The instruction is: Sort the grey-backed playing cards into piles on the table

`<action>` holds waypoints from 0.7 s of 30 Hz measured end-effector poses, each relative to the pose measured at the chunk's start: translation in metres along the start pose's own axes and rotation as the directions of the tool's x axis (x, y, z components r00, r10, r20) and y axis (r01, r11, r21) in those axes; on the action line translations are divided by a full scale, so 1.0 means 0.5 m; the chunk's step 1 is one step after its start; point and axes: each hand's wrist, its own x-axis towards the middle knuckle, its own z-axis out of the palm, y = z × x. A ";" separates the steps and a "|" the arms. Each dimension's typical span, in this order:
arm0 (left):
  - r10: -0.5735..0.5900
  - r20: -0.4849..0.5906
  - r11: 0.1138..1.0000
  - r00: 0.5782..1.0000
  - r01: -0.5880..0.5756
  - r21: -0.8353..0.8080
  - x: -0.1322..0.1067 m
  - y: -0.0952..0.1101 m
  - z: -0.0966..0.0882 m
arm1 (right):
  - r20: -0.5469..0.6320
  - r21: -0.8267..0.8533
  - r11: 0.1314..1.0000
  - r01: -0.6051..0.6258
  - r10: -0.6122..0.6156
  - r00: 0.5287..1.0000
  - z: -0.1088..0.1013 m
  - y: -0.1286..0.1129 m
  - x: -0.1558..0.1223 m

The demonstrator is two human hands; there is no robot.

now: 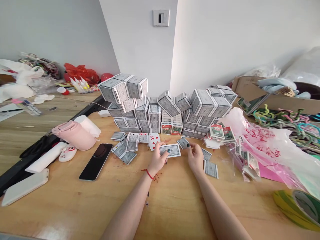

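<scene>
My left hand (158,158) is closed on a playing card (172,150), held flat with its grey patterned back up and the thumb on top. Just to its right, my right hand (195,156) has its fingers pinched at the end of another grey-backed playing card (183,143). More loose cards, one of them a bent card (211,169), lie beside the right hand. Left of my left hand is a scatter of cards (125,151), with a face-up heart card (153,141) among them. Behind both hands rises a structure of folded card blocks (150,116).
To the left lie a black phone (96,162), a pink tumbler (75,135) and a white power bank (26,187). At right are card boxes (217,131), a pink-printed plastic bag (265,140) and a tape roll (297,206). A cardboard box (280,100) stands behind.
</scene>
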 end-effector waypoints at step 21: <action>0.049 -0.091 0.997 0.995 -0.044 0.060 0.007 -0.006 0.001 | 0.292 0.419 0.864 -0.281 0.164 0.942 -0.026 -0.017 -0.019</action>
